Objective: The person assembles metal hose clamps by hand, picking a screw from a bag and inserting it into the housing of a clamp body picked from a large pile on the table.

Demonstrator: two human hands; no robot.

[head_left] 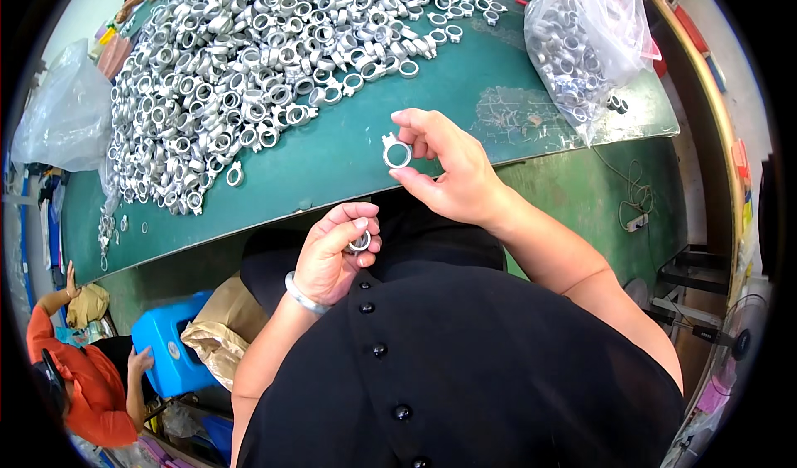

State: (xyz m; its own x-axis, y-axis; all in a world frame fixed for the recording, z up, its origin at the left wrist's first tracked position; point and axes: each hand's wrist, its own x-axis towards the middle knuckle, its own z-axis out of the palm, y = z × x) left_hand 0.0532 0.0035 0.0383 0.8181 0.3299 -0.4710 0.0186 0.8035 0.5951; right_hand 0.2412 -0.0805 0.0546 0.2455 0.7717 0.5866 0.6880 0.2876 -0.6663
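My right hand (444,165) pinches a silver metal ring clamp (388,153) between thumb and fingers, its small lug pointing away from me. Closer to my body, my left hand (336,250) is closed around another metal ring (359,241), partly covered by the fingers. A white bangle circles the left wrist. Beyond both hands, a big heap of similar metal rings (249,61) covers the far left of the green table (332,156). One loose ring (235,174) lies at the heap's near edge.
A clear plastic bag of rings (573,49) stands at the table's right end. Another plastic bag (62,111) hangs at the left. Lower left, a person in orange (91,385) sits by a blue plastic stool (170,347) and brown sack (220,327). A cable (635,194) lies on the floor.
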